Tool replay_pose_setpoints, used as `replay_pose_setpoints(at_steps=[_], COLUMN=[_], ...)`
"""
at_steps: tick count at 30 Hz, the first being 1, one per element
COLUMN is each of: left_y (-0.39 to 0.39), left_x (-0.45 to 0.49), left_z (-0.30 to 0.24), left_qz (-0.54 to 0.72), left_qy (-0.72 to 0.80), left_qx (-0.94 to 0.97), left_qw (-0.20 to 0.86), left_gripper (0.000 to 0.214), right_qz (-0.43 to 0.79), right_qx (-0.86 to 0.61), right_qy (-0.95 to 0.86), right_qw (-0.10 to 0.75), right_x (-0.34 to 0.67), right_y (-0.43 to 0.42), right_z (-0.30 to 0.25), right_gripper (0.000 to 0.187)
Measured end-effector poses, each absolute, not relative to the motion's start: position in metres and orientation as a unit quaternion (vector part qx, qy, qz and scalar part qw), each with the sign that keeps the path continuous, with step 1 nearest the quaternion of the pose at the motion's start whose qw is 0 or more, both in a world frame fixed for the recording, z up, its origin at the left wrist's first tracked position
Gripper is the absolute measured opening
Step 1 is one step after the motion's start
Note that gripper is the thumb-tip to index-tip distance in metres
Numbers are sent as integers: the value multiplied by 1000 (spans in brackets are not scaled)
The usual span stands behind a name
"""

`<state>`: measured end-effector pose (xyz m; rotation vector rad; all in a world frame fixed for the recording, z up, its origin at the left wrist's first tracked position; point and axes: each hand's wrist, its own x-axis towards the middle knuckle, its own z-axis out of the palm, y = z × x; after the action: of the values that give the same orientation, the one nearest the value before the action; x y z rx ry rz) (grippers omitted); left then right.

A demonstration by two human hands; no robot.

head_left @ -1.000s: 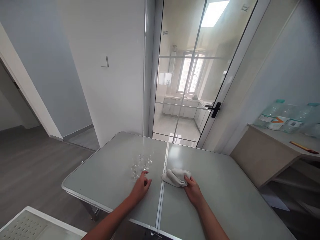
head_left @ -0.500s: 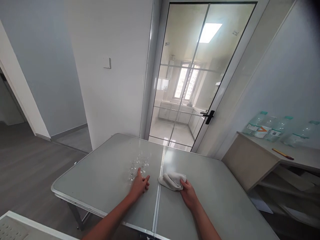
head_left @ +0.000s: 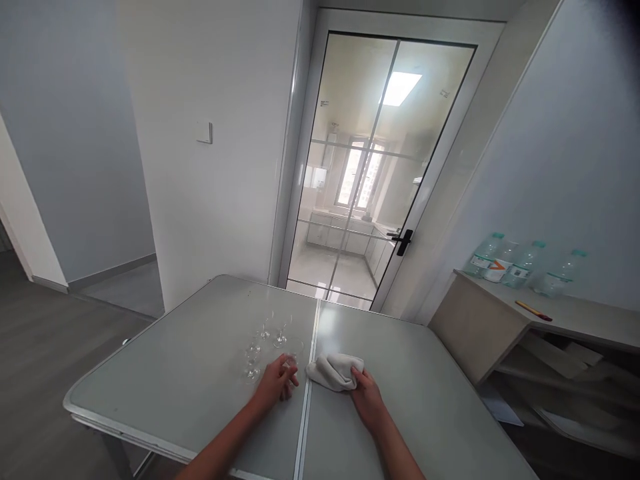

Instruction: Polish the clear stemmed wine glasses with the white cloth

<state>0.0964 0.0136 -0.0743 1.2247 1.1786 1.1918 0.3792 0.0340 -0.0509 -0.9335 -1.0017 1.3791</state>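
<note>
Several clear stemmed glasses (head_left: 251,371) stand close together on the left half of the grey folding table (head_left: 165,373). My left hand (head_left: 274,385) is just right of them, its fingers curled round another clear glass (head_left: 295,348). That glass is faint, and part of it is hidden behind the fingers. Across the table's centre seam, my right hand (head_left: 367,400) pinches the right end of a bunched white cloth (head_left: 333,371). The cloth's left end reaches the metal seam strip.
Several plastic bottles (head_left: 520,270) and a yellow-and-red stick-like item (head_left: 533,311) rest on a low shelf unit (head_left: 490,320) at the right. Beyond the table stands a glazed door (head_left: 350,200) with a black handle (head_left: 404,242).
My left hand has gone from reaching at the glasses to holding one, now apart from the group. My right hand keeps the cloth. The view has shifted slightly.
</note>
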Motion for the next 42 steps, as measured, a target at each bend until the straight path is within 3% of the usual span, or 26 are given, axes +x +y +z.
replay_pose_setpoints(at_steps=[11, 18, 22, 31, 36, 42], left_y=[-6, -17, -12, -21, -24, -25], left_x=[97, 101, 101, 99, 99, 103], left_z=[-48, -47, -60, -51, -42, -42], left_qz=[495, 403, 384, 370, 401, 406], left_qy=[425, 417, 455, 402, 387, 380], left_qx=[697, 750, 763, 825, 796, 767], left_qw=[298, 318, 252, 146, 235, 319], left_gripper=[10, 26, 29, 20, 23, 37], right_qz=[450, 296, 214, 390, 336, 306], right_qx=[-449, -428, -457, -438, -385, -347], right_qy=[-420, -661, -653, -687, -775, -771], right_qw=[648, 541, 565, 429, 372, 436], right_x=[302, 294, 312, 310, 317, 312], right_y=[1, -30, -38, -40, -44, -43], right_z=[-21, -16, -33, -2, 23, 9], right_gripper=[52, 39, 36, 43, 63, 29])
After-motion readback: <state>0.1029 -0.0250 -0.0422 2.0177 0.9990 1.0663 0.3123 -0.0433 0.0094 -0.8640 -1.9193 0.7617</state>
